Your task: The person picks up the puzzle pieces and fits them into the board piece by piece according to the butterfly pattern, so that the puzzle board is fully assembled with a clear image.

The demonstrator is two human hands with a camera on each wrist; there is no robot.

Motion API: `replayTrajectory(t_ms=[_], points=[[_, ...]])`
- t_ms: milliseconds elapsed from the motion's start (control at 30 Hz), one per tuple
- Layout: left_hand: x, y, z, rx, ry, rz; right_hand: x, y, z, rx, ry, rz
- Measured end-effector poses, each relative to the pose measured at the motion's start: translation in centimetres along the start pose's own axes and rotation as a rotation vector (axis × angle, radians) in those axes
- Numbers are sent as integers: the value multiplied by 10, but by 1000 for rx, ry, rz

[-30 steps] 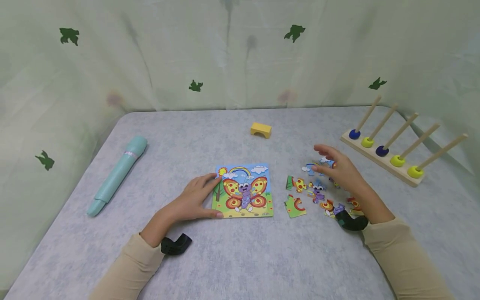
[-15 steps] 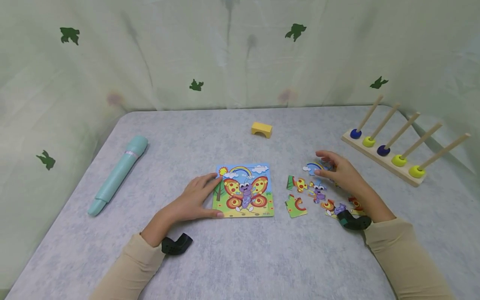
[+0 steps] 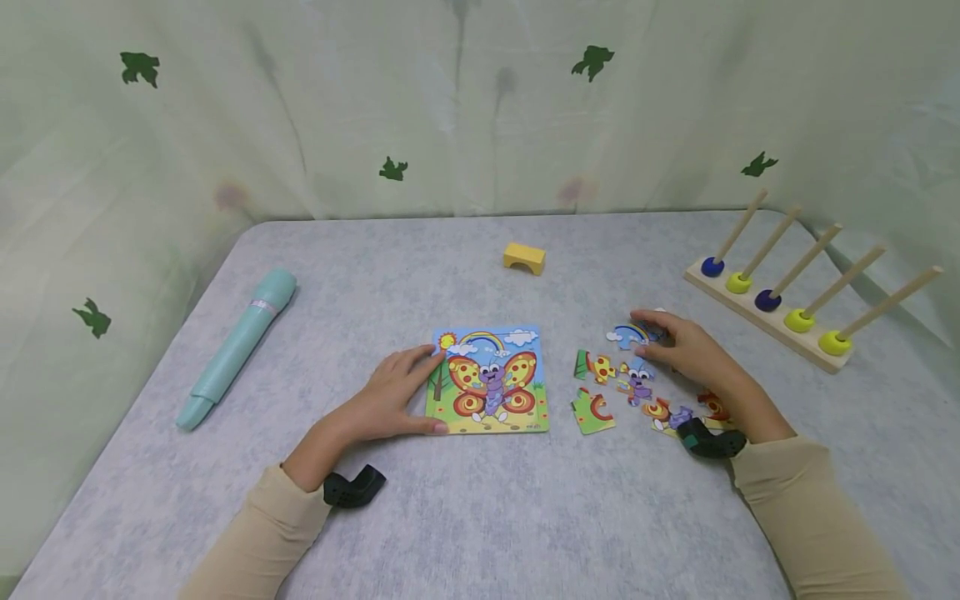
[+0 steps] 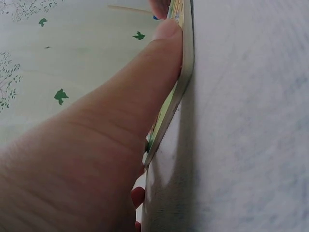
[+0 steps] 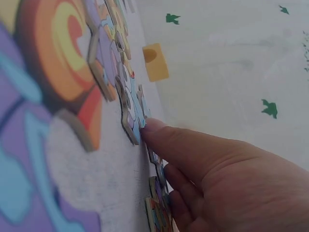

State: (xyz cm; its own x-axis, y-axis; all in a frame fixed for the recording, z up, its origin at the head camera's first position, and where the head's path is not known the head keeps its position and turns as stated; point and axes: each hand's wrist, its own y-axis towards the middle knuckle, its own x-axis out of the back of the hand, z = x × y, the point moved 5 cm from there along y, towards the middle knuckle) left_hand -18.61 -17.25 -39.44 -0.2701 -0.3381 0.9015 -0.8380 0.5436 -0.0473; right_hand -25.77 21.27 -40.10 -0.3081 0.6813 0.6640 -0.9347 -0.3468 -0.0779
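Note:
In the head view, my left hand (image 3: 386,396) rests on the left side of a square butterfly puzzle board (image 3: 517,421). Its thumb (image 4: 166,48) lies over the board's near edge in the left wrist view, fingertips touching the upper left. My right hand (image 3: 693,358) is low among loose puzzle pieces, thumb and forefinger apart around the rainbow piece (image 3: 628,335). The right thumb tip (image 5: 155,126) is right at the edge of the pieces; the other fingers bend behind it. Nearby lie a butterfly-face piece (image 3: 637,382), a yellow-spotted wing piece (image 3: 600,369) and a green corner piece (image 3: 592,414).
A yellow arch block (image 3: 524,258) stands toward the back. At the right is a wooden peg stand (image 3: 772,317) with blue and yellow beads. A teal microphone-shaped toy (image 3: 238,346) lies on the left. Pale curtain (image 3: 480,108) surrounds the table's far edge.
My right hand has lowered and come toward the person a little, its thumb and forefinger settling around the rainbow piece. The left hand stays on the board.

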Motion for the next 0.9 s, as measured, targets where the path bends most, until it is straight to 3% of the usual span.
replayTrajectory(t_ms=[233,500,733,900], points=[[-1,0,0,5,-10,-1,1,-1,2,40,-53,5],[-2,0,2,-31,-4,-57,2,-1,4,72,-117,-21],[-1,0,1,4,-23,-13,3,-1,4,23,-142,-43],[0,0,1,3,-23,-11,6,-1,13,68,-137,-88]])
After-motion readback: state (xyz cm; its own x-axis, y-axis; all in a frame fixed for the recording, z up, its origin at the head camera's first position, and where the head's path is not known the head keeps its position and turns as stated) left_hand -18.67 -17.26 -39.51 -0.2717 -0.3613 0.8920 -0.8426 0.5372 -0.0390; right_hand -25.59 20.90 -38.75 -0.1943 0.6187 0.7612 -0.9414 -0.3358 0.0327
